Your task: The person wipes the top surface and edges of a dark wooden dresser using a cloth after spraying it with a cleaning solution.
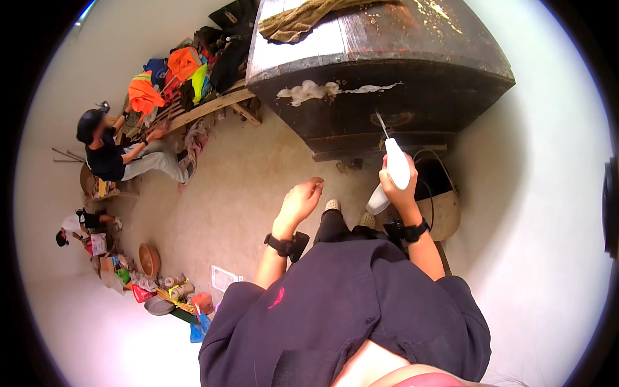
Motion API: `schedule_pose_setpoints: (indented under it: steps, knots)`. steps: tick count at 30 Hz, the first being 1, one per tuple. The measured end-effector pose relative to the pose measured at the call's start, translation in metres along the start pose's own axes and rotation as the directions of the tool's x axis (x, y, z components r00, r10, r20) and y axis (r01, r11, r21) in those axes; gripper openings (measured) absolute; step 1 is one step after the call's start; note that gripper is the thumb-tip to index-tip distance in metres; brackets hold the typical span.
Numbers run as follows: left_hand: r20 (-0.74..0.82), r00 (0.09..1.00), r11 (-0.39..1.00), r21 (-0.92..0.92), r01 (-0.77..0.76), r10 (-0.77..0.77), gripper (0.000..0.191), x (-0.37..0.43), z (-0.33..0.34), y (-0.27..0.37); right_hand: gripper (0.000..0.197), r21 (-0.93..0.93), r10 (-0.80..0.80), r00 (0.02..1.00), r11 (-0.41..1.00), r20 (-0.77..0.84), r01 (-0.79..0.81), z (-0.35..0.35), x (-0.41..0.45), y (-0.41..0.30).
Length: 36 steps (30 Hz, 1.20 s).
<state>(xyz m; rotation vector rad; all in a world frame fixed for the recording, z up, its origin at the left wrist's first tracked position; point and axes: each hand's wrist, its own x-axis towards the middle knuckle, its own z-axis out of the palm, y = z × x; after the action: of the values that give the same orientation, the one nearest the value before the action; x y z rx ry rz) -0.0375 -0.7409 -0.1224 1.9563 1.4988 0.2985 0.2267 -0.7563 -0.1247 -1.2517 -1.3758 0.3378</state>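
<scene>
My right hand (402,186) grips a white spray bottle (397,164) in front of a dark wooden chest (435,101). A thin pale streak extends from the bottle's tip towards the chest's front; whether it is a nozzle or a jet I cannot tell. White foam (309,92) clings to the upper left of that front, with a thinner trail running right. My left hand (301,200) hangs over the floor with nothing in it, its fingers loosely bent. Both wrists wear black straps with small devices.
A brown cloth (300,24) lies on the chest top. Beside my right leg stands a pale bucket (447,213) with a handle. Clothes cover a wooden bench (213,107) on the left, where a person (109,150) sits. Another person (80,225) bends over goods by the wall near a round basin (149,261).
</scene>
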Motion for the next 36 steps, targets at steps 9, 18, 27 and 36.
schedule_pose_setpoints:
  steps: [9,18,27,36]
  knots:
    - [-0.013,0.998,0.998,-0.034,0.057,-0.058,0.031,-0.008,0.004,-0.006,0.041,-0.081,-0.206,0.969,0.973,0.134,0.218,0.004,0.006,-0.018]
    - [-0.023,0.995,0.994,-0.032,0.101,-0.102,0.030,-0.014,0.001,-0.010,0.024,-0.127,-0.212,0.974,0.967,0.079,0.221,0.014,0.001,-0.011]
    - [-0.014,0.997,0.996,-0.044,0.072,-0.073,0.029,-0.013,0.005,-0.015,0.038,-0.097,-0.099,0.992,0.990,0.078,0.107,0.006,0.006,-0.011]
    - [-0.018,0.997,0.997,-0.021,0.074,-0.074,0.029,-0.012,0.006,-0.016,0.012,0.118,-0.095,0.980,0.986,-0.172,0.117,-0.074,0.023,-0.025]
